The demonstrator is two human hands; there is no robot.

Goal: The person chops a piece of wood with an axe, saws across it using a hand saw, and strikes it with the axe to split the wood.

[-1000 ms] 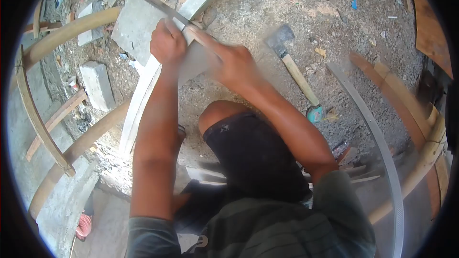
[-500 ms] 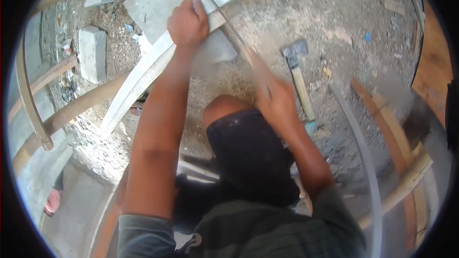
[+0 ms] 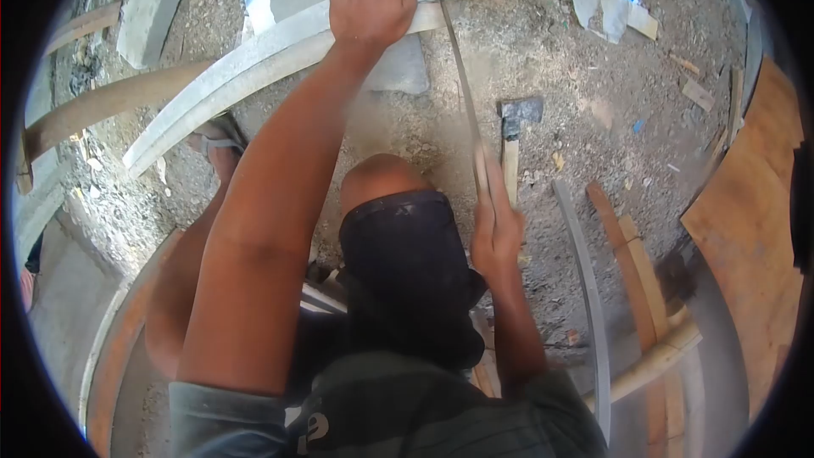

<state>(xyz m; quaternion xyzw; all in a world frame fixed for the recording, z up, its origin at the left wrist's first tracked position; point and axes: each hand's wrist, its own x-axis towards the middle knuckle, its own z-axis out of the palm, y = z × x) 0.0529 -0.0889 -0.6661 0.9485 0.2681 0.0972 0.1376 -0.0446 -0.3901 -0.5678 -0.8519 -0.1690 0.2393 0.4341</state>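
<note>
A pale curved length of wood (image 3: 242, 55) arcs across the upper part of the head view. My left hand (image 3: 373, 2) is closed over it, fingers wrapped on the far side. My right hand (image 3: 498, 233) grips the near end of a long thin saw (image 3: 462, 76), its blade seen nearly edge-on; the handle is mostly hidden by the fingers. The blade crosses the wood just right of my left hand. Right of the blade, a hatchet (image 3: 520, 114) lies on the ground near my right hand. My bent knee (image 3: 386, 178) is between my arms.
Grey slabs (image 3: 403, 68) lie beneath the wood, and a concrete block (image 3: 153, 8) sits at upper left. Curved timbers (image 3: 627, 263) and a grey strip (image 3: 581, 263) lie to the right. An orange-brown sheet (image 3: 746, 187) stands at the far right. Chips litter the ground.
My right hand has drawn back toward me with the saw. My left hand stays on the curved wood. The whole view has shifted and turned somewhat.
</note>
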